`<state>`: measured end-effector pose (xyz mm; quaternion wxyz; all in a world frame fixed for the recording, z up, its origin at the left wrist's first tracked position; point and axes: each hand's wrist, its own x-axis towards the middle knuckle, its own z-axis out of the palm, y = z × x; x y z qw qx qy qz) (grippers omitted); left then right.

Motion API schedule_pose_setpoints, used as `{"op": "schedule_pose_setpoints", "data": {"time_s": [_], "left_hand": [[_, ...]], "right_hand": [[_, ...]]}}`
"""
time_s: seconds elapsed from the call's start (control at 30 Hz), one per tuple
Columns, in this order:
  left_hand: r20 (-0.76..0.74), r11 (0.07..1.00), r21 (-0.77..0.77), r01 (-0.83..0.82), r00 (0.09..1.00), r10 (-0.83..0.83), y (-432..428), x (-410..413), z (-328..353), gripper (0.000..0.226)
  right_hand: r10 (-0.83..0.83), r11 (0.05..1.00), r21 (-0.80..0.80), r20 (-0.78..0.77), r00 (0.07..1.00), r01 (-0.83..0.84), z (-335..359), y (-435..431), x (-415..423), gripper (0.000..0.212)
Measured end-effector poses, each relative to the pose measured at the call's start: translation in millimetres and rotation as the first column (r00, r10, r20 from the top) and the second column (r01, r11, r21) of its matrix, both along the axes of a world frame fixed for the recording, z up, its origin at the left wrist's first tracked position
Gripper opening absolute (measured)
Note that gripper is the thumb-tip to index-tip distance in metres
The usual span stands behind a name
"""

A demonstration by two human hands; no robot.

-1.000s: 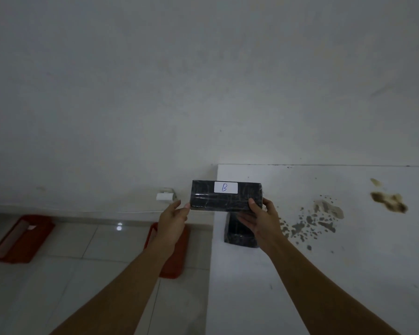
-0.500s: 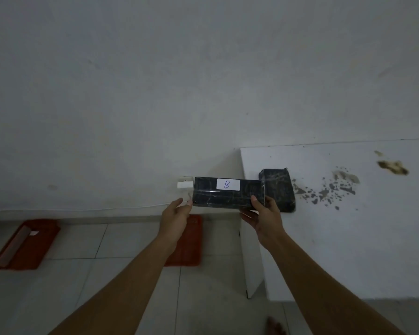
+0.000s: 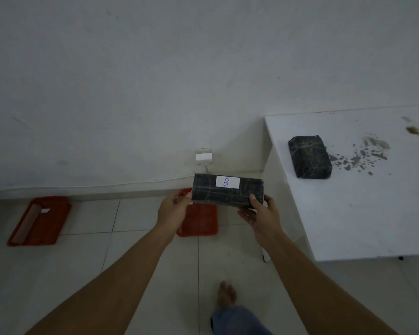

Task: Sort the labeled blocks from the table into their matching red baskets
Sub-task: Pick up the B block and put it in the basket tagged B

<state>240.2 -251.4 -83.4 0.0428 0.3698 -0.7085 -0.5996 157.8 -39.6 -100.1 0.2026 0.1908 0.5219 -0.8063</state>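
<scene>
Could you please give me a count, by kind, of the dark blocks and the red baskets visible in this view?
Dark blocks: 2, the block labeled B held in both hands, and the block on the white table.
Red baskets: 2, the far-left basket and the basket below the held block, both on the floor.
Total: 4

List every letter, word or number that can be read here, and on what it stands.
"B": handwritten on the white sticker on the dark block held between the left hand and right hand.
White tag in the far-left red basket: too small to read.
</scene>
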Motion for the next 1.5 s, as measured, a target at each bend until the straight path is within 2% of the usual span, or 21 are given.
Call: {"op": "schedule_pose_setpoints", "data": {"time_s": [0.13, 0.33, 0.5, 0.67, 0.77, 0.9, 1.13, 1.33, 1.5], "left_hand": [[0.02, 1.0, 0.028, -0.012, 1.0, 0.011, -35, -16, -21, 0.026], [0.131, 0.999, 0.039, -0.028, 0.991, 0.023, -88, -56, -49, 0.064], [0.142, 0.999, 0.03, -0.045, 0.989, 0.04, -126, -86, -66, 0.063], [0.165, 1.0, 0.008, 0.009, 0.986, -0.01, -155, -114, -108, 0.062], [0.165, 0.999, -0.015, 0.033, 0.986, -0.03, -172, -130, -163, 0.06], [0.2, 0.999, -0.007, 0.043, 0.979, -0.041, -191, -139, -265, 0.061], [0.306, 0.998, -0.038, 0.049, 0.951, -0.036, -222, -152, -457, 0.067], [0.342, 0.972, -0.166, 0.167, 0.934, -0.102, -230, -170, -584, 0.071], [0.342, 0.903, -0.3, 0.306, 0.919, -0.198, -234, -173, -644, 0.061]], "right_hand": [[-0.008, 1.0, 0.029, 0.016, 1.0, 0.008, -17, -27, -21, 0.028], [-0.024, 0.998, 0.053, 0.075, 0.997, 0.02, -48, -70, -67, 0.03], [0.004, 0.998, 0.059, 0.09, 0.996, -0.009, -64, -106, -101, 0.033], [-0.022, 0.998, 0.062, 0.101, 0.995, 0.016, -98, -140, -130, 0.034], [-0.019, 0.996, 0.085, 0.098, 0.995, 0.01, -152, -163, -144, 0.034], [0.0, 0.983, 0.181, 0.121, 0.993, -0.022, -258, -186, -153, 0.022], [0.039, 0.969, 0.235, 0.175, 0.984, -0.08, -459, -214, -174, 0.03], [0.068, 0.965, 0.241, 0.167, 0.984, -0.108, -597, -244, -194, 0.031], [0.107, 0.952, 0.269, 0.167, 0.98, -0.149, -670, -264, -200, 0.037]]}}
